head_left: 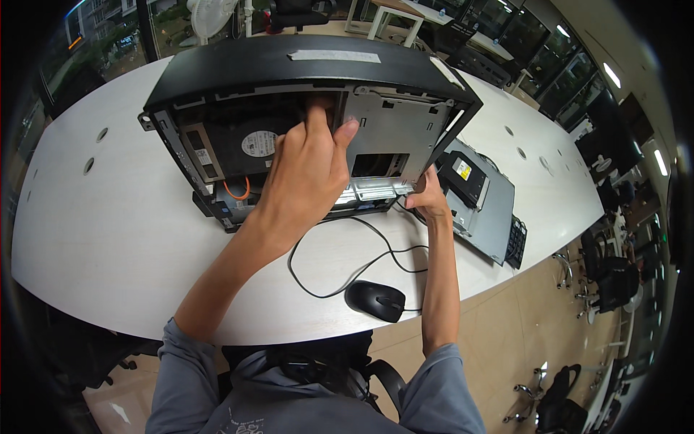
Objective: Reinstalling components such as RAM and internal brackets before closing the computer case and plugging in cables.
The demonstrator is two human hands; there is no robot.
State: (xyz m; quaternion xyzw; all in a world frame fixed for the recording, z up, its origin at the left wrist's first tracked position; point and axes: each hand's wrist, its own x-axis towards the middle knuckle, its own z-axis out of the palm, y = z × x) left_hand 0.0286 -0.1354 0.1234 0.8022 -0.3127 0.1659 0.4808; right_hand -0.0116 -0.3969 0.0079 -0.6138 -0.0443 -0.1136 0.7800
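A black desktop computer case (238, 61) stands on the white table in front of me, its open side facing me. My left hand (307, 170) reaches into the case, beside the silver metal drive cage (397, 119). One finger stretches up into the dark interior and the thumb lies by the cage's edge; the fingertips are hidden, so any grip cannot be made out. A black part with a round white label (259, 143) is left of that hand, above an orange cable (237, 189). My right hand (431, 197) is closed on the case's lower right edge, thumb in front, other fingers hidden.
On the white table (94, 239), a black mouse (376, 301) and its looping cable lie near the front edge. Right of the case, a black drive (464, 179) rests on a grey metal panel (491, 217), with a black keyboard (516, 242) partly beneath. Office chairs (614, 282) stand beyond.
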